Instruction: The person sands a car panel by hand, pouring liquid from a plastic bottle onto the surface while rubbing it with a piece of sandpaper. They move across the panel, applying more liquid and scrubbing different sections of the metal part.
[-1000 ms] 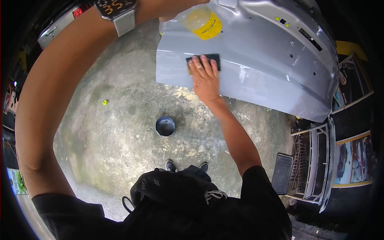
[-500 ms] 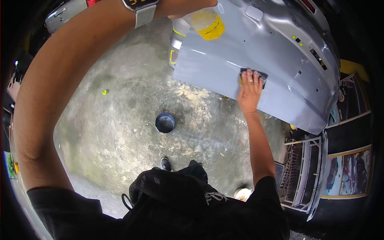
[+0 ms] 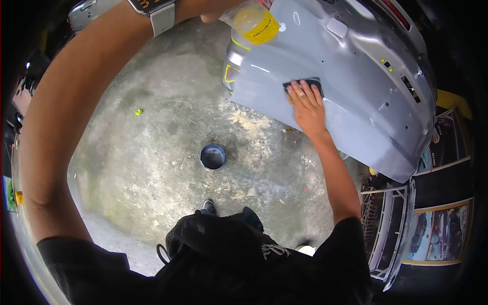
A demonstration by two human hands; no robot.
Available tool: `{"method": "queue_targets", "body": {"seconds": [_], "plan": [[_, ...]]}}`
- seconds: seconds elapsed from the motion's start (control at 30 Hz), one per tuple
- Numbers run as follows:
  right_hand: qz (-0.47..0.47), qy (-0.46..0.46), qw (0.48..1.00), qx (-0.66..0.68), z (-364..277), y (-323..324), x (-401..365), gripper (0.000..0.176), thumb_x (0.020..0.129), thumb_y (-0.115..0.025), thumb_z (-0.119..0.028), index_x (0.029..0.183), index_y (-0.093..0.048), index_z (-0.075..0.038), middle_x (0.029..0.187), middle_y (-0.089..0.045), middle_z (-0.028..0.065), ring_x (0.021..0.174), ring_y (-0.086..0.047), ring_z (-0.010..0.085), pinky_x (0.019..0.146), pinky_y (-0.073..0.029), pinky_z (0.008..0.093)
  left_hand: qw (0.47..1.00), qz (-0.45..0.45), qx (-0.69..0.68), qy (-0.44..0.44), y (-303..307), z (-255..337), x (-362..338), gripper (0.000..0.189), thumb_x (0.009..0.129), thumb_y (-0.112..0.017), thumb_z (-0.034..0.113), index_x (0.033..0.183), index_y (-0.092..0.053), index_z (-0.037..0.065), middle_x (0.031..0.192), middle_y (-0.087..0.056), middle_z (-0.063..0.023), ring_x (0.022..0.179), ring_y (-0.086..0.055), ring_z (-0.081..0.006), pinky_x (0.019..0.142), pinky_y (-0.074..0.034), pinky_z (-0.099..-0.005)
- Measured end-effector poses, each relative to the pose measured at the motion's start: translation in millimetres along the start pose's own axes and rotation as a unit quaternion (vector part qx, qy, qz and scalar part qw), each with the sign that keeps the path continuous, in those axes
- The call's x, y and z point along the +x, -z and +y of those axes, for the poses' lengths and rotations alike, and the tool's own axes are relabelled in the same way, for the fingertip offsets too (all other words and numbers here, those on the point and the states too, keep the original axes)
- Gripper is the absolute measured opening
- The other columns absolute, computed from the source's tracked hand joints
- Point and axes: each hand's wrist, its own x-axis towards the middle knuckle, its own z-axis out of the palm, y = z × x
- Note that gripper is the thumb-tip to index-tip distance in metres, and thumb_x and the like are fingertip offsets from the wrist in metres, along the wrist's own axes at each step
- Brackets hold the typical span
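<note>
Dark pad (image 3: 315, 81) flat on glossy grey panel (image 3: 356, 96); yellow-labelled bottle (image 3: 256, 24) tilted near panel edge.

Bottle's (image 3: 246, 19) yellow label (image 3: 262, 30) reads "RECYCLABLE", other print unclear. Upper poster (image 3: 447, 137) seems to say "BEFORE", sideways; lower poster's (image 3: 438, 235) text too small. Watch (image 3: 148, 4) digits cut off, shirt (image 3: 218, 264) lettering illegible.

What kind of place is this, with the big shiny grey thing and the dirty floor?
Probably a car repair shop: there's a big grey car body panel, a right hand pressing a dark pad on it, and a stained, bare floor.
</note>
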Motion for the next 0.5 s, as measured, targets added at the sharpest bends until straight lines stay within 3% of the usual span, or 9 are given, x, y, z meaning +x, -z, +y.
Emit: {"method": "queue_targets", "body": {"seconds": [0.17, 0.37, 0.5], "plan": [[-0.006, -0.035, 0.999, 0.011, -9.7, -2.0, 0.7, 0.05, 0.094, -0.06, -0.007, 0.143, -0.062, -0.008, 0.154, -0.055, 0.005, 0.146, -0.047, 0.0276, 0.123, -0.029, 0.0487, 1.0, -0.006, -0.005, -0.007, 6.8, -3.1, -7.8, 0.014, 0.081, -0.081, 0.019, 0.092, -0.079, 0.01, 0.091, -0.077, -0.0052, 0.093, -0.072, -0.0216, 0.086, -0.052, -0.0326], [-0.006, 0.007, 0.999, 0.053, -71.7, -62.1, 101.4, 0.047, 0.095, -0.062, -0.012, 0.141, -0.063, -0.011, 0.152, -0.057, 0.0039, 0.145, -0.047, 0.0239, 0.123, -0.03, 0.046, 1.0, -0.029, 0.007, -0.004, -0.6, 16.9, 26.7, 0.011, 0.089, -0.072, 0.017, 0.095, -0.078, 0.011, 0.091, -0.077, -0.0044, 0.088, -0.073, -0.0204, 0.085, -0.053, -0.0329], [-0.032, -0.013, 0.997, 0.065, -47.3, -45.4, 85.4, 0.044, 0.097, -0.061, -0.015, 0.141, -0.064, -0.014, 0.152, -0.057, 0.0029, 0.146, -0.046, 0.0215, 0.123, -0.03, 0.0456, 0.999, -0.004, 0.022, -0.025, 3.4, 23.7, 50.5, 0.011, 0.09, -0.072, 0.018, 0.097, -0.077, 0.012, 0.09, -0.077, -0.0032, 0.088, -0.072, -0.0196, 0.087, -0.053, -0.0326]]}}
